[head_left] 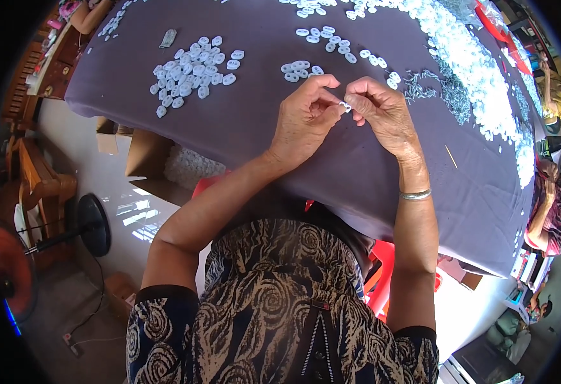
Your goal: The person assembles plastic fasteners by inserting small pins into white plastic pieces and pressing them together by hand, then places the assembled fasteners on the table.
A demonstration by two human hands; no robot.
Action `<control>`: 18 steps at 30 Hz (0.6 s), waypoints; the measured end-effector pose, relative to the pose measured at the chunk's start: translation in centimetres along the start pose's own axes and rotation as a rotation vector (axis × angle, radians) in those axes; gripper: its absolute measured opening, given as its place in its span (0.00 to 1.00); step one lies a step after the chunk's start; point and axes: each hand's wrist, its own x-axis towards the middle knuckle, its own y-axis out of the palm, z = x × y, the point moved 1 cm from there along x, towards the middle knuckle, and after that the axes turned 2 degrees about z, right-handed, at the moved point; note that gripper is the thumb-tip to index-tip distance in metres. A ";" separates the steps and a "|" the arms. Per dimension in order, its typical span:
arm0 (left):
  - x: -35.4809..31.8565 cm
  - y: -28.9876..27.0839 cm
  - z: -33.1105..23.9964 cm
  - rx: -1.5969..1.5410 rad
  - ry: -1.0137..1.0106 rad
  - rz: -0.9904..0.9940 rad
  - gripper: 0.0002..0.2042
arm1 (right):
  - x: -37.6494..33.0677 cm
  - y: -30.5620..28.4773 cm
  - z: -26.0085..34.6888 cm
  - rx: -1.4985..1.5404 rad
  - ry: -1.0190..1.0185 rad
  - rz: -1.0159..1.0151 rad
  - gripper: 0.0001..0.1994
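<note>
My left hand (307,120) pinches a small white oval piece (345,107) between thumb and fingertips, above the dark tablecloth. Close against it, my right hand (383,114) has thumb and forefinger pressed together at the piece's other side; whatever lies between them is too small to make out. Beyond my hands sits a loose group of similar white ovals (297,69), each with two dark spots. Small dark metal pins (419,84) are scattered just right of my right hand.
Left on the dark cloth (242,128) is a heap of white ovals (194,69). A large spread of white pieces (472,83) and a pin pile (454,96) cover the right side. A thin stick (451,156) lies nearby. Other people (549,205) sit at the right edge.
</note>
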 end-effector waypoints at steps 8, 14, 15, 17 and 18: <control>0.0 -0.1 0.2 0.007 -0.006 -0.004 0.18 | -0.1 0.7 0.2 -0.096 -0.030 -0.045 0.06; -0.1 0.0 0.1 -0.018 -0.025 -0.042 0.17 | -0.1 1.1 0.4 -0.178 -0.042 -0.057 0.06; -0.1 0.0 0.2 -0.018 -0.019 -0.029 0.17 | -0.1 1.0 0.3 -0.166 -0.028 -0.059 0.06; 0.0 -0.1 0.2 -0.020 -0.009 -0.014 0.17 | 0.0 0.8 0.3 -0.144 -0.038 -0.059 0.06; 0.0 -0.1 0.2 -0.025 -0.016 -0.020 0.17 | 0.0 0.7 0.4 -0.118 -0.044 -0.055 0.07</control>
